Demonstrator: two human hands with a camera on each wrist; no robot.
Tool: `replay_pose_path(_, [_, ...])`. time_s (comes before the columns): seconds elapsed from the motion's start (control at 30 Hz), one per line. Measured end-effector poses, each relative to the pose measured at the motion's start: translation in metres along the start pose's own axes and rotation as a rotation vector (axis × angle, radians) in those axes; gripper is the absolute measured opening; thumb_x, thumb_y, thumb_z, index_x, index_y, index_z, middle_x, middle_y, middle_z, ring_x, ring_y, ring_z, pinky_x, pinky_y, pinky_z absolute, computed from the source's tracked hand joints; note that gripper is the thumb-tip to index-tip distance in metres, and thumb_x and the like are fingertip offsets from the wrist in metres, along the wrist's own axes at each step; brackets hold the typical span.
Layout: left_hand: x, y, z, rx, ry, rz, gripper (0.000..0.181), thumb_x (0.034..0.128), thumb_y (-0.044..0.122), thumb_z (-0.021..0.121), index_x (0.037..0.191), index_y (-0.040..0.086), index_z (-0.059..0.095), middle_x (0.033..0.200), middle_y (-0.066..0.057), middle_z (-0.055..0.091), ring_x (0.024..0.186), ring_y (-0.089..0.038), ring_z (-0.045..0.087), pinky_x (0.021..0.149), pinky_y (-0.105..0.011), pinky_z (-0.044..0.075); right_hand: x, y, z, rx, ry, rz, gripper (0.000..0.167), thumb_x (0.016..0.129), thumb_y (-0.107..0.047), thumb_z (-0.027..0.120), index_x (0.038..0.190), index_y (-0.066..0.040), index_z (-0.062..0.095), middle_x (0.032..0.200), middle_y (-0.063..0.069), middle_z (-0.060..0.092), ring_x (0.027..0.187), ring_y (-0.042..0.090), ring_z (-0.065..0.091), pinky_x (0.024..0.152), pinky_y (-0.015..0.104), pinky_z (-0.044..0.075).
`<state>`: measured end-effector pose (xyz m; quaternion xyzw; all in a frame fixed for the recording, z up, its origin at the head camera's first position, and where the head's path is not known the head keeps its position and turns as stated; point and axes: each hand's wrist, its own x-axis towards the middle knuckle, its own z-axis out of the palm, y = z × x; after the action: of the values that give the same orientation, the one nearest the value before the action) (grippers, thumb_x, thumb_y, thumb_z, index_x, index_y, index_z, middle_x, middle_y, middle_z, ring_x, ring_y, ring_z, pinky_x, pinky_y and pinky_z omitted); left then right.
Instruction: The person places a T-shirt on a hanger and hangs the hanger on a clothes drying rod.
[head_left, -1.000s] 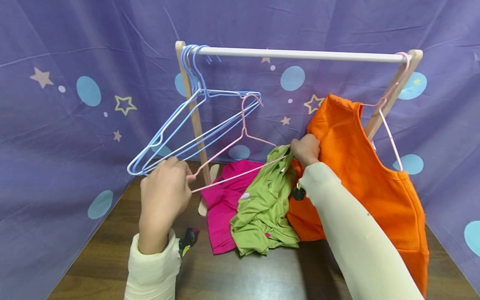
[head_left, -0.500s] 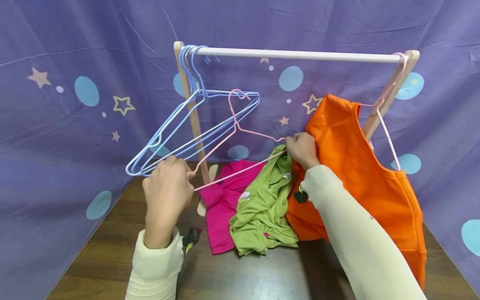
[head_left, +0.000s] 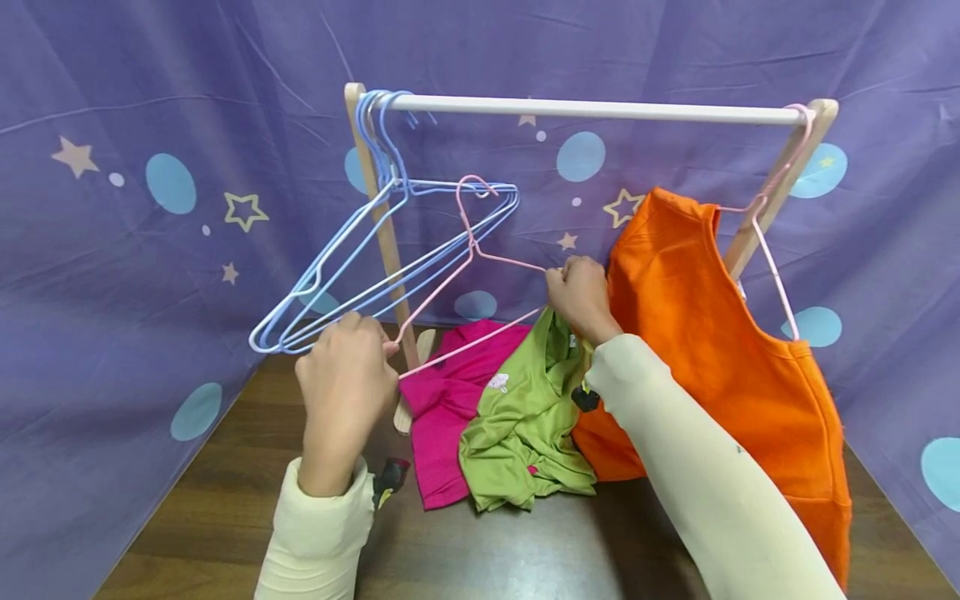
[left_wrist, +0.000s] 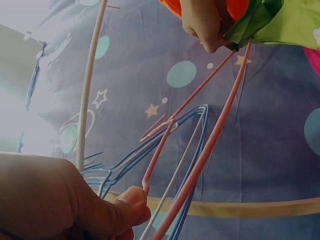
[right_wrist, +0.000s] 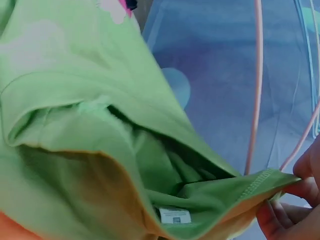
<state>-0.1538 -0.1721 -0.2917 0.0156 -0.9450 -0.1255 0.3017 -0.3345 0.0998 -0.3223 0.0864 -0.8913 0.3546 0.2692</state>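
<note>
My left hand (head_left: 348, 392) grips one end of a pink wire hanger (head_left: 471, 243), thumb against the wire (left_wrist: 216, 131) in the left wrist view. At the hanger's other end my right hand (head_left: 579, 293) pinches the neckline of a green shirt (head_left: 517, 433). The right wrist view shows this shirt's neck opening stretched toward my right fingertips (right_wrist: 302, 190), with a white label (right_wrist: 175, 216) inside. The hanger's right tip is hidden by cloth and hand. Most of the green shirt lies on the table, partly over a magenta garment (head_left: 435, 446).
A rack with a white rod (head_left: 592, 109) stands behind. Several blue and white hangers (head_left: 384, 137) hang at its left end. An orange sleeveless garment (head_left: 712, 367) hangs from another pink hanger (head_left: 776, 279) at the right. A purple curtain (head_left: 225, 67) backs the wooden table (head_left: 510, 558).
My right hand has moved left and slightly up, drawing the green shirt's neckline with it. The pink hanger's hook has shifted left and up. My left hand has moved a little right.
</note>
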Motion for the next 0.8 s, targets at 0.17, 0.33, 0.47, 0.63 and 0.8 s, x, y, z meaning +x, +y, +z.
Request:
replay_pose_path(0.17, [0.000, 0.000, -0.002, -0.003, -0.001, -0.018, 0.011, 0.0863, 0.012, 0.074, 0.080, 0.004, 0.069, 0.088, -0.015, 0.066, 0.084, -0.044, 0.064, 0.059, -0.064, 0.048, 0.001, -0.009, -0.003, 0.037, -0.072, 0.018, 0.031, 0.092, -0.014, 0.051, 0.063, -0.011, 0.039, 0.057, 0.001, 0.035, 0.057, 0.028, 0.043, 0.055, 0.036, 0.033])
replay_pose_path(0.33, [0.001, -0.001, -0.001, -0.004, -0.031, -0.022, 0.012, 0.0875, 0.012, 0.073, 0.081, 0.004, 0.068, 0.088, -0.015, 0.065, 0.085, -0.045, 0.064, 0.060, -0.064, 0.048, -0.001, -0.017, -0.007, 0.082, -0.115, 0.025, 0.031, 0.094, -0.016, 0.050, 0.066, -0.010, 0.042, 0.060, 0.003, 0.040, 0.058, 0.027, 0.044, 0.055, 0.035, 0.034])
replay_pose_path(0.47, [0.002, -0.002, -0.001, -0.007, -0.024, -0.027, 0.011, 0.0873, 0.012, 0.074, 0.081, 0.005, 0.068, 0.087, -0.014, 0.065, 0.083, -0.045, 0.064, 0.059, -0.064, 0.048, -0.003, -0.022, -0.010, 0.106, -0.142, -0.005, 0.029, 0.094, -0.016, 0.051, 0.067, -0.010, 0.045, 0.059, 0.002, 0.042, 0.058, 0.026, 0.047, 0.055, 0.035, 0.037])
replay_pose_path(0.63, [0.002, -0.004, -0.003, -0.014, 0.008, -0.019, 0.012, 0.0869, 0.015, 0.076, 0.082, 0.007, 0.070, 0.085, -0.013, 0.066, 0.081, -0.046, 0.065, 0.059, -0.063, 0.047, 0.001, -0.015, -0.014, 0.101, -0.204, -0.082, 0.027, 0.096, -0.016, 0.047, 0.070, -0.009, 0.051, 0.064, 0.005, 0.049, 0.067, 0.027, 0.052, 0.063, 0.035, 0.040])
replay_pose_path(0.8, [0.001, -0.007, -0.005, -0.022, -0.001, -0.015, 0.011, 0.0866, 0.015, 0.076, 0.082, 0.007, 0.071, 0.086, -0.013, 0.066, 0.082, -0.047, 0.065, 0.059, -0.063, 0.047, 0.010, 0.003, -0.018, 0.080, -0.313, -0.116, 0.024, 0.098, -0.007, 0.041, 0.103, 0.000, 0.064, 0.099, 0.018, 0.068, 0.096, 0.034, 0.063, 0.089, 0.043, 0.049])
